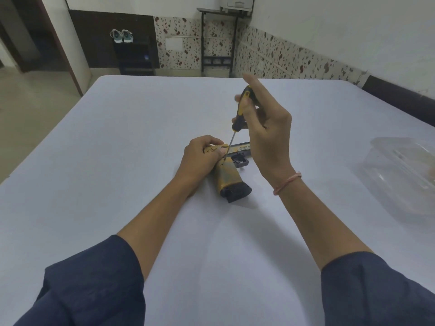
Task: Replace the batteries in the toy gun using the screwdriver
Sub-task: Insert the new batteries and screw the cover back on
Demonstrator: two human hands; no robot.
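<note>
An orange-and-black toy gun [229, 178] lies on its side in the middle of the white table [117, 149], grip toward me and barrel pointing right. My left hand [200, 156] grips its rear end and holds it down. My right hand [266, 130] holds a black-and-yellow screwdriver [240, 111] nearly upright, fingers around the handle. The thin shaft slants down and its tip touches the gun's side just above the grip, beside my left thumb. The gun's barrel is partly hidden behind my right hand.
A clear plastic container [404, 177] stands at the table's right edge. Beyond the table's far edge are a black shoe rack [135, 57] with a pair of shoes and a dark stand [219, 41] against the wall.
</note>
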